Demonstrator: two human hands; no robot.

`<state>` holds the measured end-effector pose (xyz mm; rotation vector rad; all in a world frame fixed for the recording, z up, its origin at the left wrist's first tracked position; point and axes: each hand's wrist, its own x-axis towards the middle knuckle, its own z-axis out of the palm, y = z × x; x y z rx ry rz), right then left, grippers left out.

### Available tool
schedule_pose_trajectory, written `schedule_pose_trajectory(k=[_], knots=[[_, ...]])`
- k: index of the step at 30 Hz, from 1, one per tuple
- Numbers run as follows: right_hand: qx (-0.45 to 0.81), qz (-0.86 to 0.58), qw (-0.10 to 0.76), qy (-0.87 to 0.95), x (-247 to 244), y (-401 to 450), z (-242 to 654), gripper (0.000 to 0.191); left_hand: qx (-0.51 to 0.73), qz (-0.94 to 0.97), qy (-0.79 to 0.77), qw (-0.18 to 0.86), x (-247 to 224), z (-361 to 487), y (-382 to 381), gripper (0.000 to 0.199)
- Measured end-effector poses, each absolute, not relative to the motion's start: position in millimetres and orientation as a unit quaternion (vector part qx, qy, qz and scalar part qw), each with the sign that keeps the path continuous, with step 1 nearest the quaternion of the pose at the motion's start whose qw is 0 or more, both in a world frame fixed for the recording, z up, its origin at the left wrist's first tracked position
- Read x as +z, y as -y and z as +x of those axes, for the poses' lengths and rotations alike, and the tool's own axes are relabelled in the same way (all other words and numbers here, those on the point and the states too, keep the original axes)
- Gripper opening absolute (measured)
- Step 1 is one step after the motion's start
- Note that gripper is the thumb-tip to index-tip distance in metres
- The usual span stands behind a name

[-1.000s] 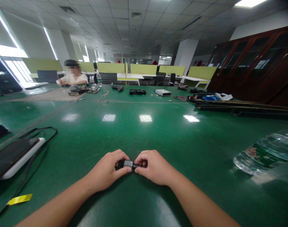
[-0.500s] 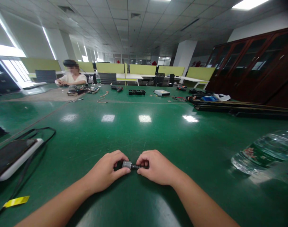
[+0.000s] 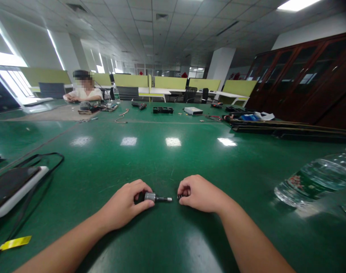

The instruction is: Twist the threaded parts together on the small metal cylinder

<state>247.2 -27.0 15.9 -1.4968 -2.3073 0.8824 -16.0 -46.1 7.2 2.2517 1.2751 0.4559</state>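
My left hand [image 3: 127, 203] is closed, with thumb and fingers pinching a short grey metal cylinder with a thin shaft [image 3: 150, 196]. The shaft points right, dark along its length and silvery at the tip, lying level just above or on the green table. To its right, my right hand [image 3: 202, 195] is closed in a pinch on a small dark ridged piece [image 3: 179, 196]. Most of that piece is hidden by the fingers. A narrow gap separates it from the shaft's tip.
A phone on a white block [image 3: 19, 189] with a black cable lies left on the green table [image 3: 138, 163]. At right is a water bottle [image 3: 312, 182]. Tools, a black frame [image 3: 163, 110] and dark strips [image 3: 281, 131] lie farther back. Another person [image 3: 84, 89] sits at far left.
My right hand has moved right, away from the left, with the small dark ridged piece now off the shaft. The shaft's silvery tip is exposed. My left hand still holds the grey cylinder.
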Motion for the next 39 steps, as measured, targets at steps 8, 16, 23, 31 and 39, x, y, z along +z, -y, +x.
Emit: schedule_pose_trajectory(k=[8,16,23,31,39], knots=[[0.309,-0.478,0.144,0.81,16.4,28.9,242.3,0.011,0.171,0.828,-0.469,0.256,7.2,-16.3,46.4,0.018],[0.32,-0.447,0.206,0.81,5.8,30.4,225.6,0.017,0.171,0.826,-0.474,0.253,7.2,-15.6,46.6,0.017],[0.421,-0.426,0.271,0.753,-5.3,32.0,210.4,0.034,0.175,0.827,-0.468,0.258,7.7,-14.6,45.5,0.017],[0.386,-0.424,0.261,0.777,-6.4,33.0,212.1,0.029,0.176,0.833,-0.458,0.257,7.3,-15.9,47.1,0.028],[0.368,-0.427,0.251,0.787,-1.1,35.9,210.5,0.029,0.176,0.838,-0.457,0.241,9.0,-16.5,50.1,0.022]])
